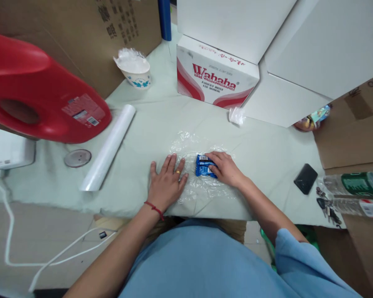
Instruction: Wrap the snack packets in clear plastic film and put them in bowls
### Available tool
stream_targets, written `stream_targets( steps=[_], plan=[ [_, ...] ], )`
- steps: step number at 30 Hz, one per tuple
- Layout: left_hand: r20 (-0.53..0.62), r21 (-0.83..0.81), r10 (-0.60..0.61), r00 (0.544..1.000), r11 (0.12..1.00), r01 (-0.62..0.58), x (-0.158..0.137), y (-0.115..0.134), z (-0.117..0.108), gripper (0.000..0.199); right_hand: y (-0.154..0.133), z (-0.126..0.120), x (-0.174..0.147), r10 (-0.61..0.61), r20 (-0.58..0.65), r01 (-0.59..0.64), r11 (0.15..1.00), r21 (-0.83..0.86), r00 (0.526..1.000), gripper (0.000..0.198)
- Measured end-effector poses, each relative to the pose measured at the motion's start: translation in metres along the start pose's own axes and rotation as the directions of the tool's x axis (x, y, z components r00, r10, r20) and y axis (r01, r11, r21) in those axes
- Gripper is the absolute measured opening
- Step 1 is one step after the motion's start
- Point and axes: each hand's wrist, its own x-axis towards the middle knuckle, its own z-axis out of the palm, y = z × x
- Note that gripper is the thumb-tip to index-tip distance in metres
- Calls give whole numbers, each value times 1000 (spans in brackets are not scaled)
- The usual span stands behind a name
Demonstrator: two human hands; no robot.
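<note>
Blue packets (pixel 202 169), two side by side, on clear plastic film (pixel 205 191) in the head view. Lie partly beneath the right hand (pixel 226 167), fingers and thumb bent over their right ends; cannot tell whether pinching or merely pressing. Run left to right along each long axis, visible ends toward the left hand (pixel 166 182), spread palm-down just beside.
</note>
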Motion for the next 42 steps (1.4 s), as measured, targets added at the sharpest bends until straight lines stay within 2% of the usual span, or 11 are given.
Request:
stream_targets(
  steps=[3, 6, 9, 11, 15, 20, 26, 29, 36, 39, 42],
  plan=[
    [8, 13, -1, 1000, 1000, 1, 0, 1, -1, 59, 6, -7, 9, 64, 91, -71, 995, 75, 994, 70],
    [14, 14, -5, 1000, 1000, 5, 0, 1, -1, 59, 10, -14, 12, 99, 79, -109, 985, 132, 992, 81],
    [12, -7, -14, 1000, 1000, 14, -1, 0, 0, 58, 5, -21, 7, 54, -11, -51, 983, 178, 998, 73],
    [12, -16, -16, 1000, 1000, 16, -1, 0, 0, 58, -3, -22, 0, 11, -11, -9, 986, 169, 1000, 65],
    [2, -25, -7, 1000, 1000, 7, -1, 1, -1, 59, -22, -9, -11, 24, 71, -22, 1000, -21, 997, 61],
    [4, -67, -9, 1000, 998, 10, -1, 1, -2, 58, -32, 7, -16, 48, 47, -38, 981, -189, 998, 60],
    [0, -73, -5, 1000, 997, 5, -2, 0, 2, 59, -18, -11, -11, 74, 10, -73, 995, -65, 997, 54],
    [4, -60, -6, 1000, 998, 6, -2, 0, 3, 59, -18, -20, 0, 40, -44, -41, 999, -20, 998, 55],
    [-13, -63, -9, 1000, 998, 8, -2, 0, 3, 60, -28, 6, 20, 20, 32, -15, 989, -148, 999, 57],
    [8, -106, -19, 1000, 994, 20, 0, -4, 2, 61, -21, 7, 10, -26, -37, 22, 994, -103, 999, 66],
    [9, -209, -59, 998, 976, 60, 0, -14, -7, 63, -14, -5, -18, -73, -169, 68, 997, -32, 983, 67]
  ],
)
